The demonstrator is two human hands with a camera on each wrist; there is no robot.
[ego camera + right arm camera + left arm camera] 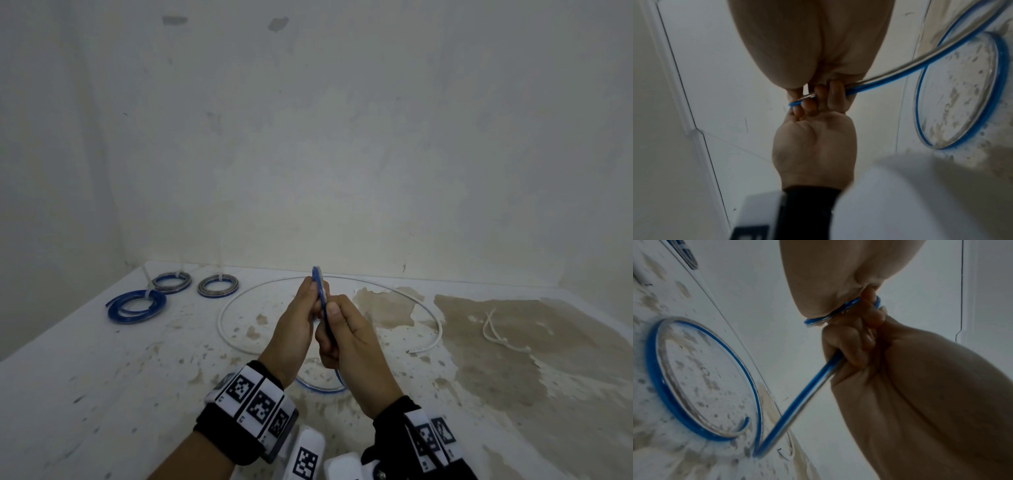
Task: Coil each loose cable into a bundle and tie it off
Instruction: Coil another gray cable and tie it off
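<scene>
A: Hands?
B: Both mid-frame in the head view, raised over the table [102, 377]. Left hand [294, 329] and right hand [346, 339] are pressed together, fingers curled round the blue cable [322, 298], a small coil standing on edge between them.
A: Grip tight?
B: Yes, both are holding it. In the left wrist view the right fingers [849, 344] wrap the strand; in the right wrist view the left fingers [818, 100] pinch the coil.
A: Rest of the cable?
B: The tail drops from the right fist to the table and lies in a loose loop [701, 379] just under the wrists, lower centre of the head view.
A: Other stuff?
B: Three tied bundles at centre left: a blue one [137, 306], two greyish ones [171, 282] [218, 286], each with a white tie. A white cable [222, 318] arcs wide behind the hands, uncoiled. White ties [496, 334] lie at the right on a brown stain. Blank wall [342, 137] behind.
</scene>
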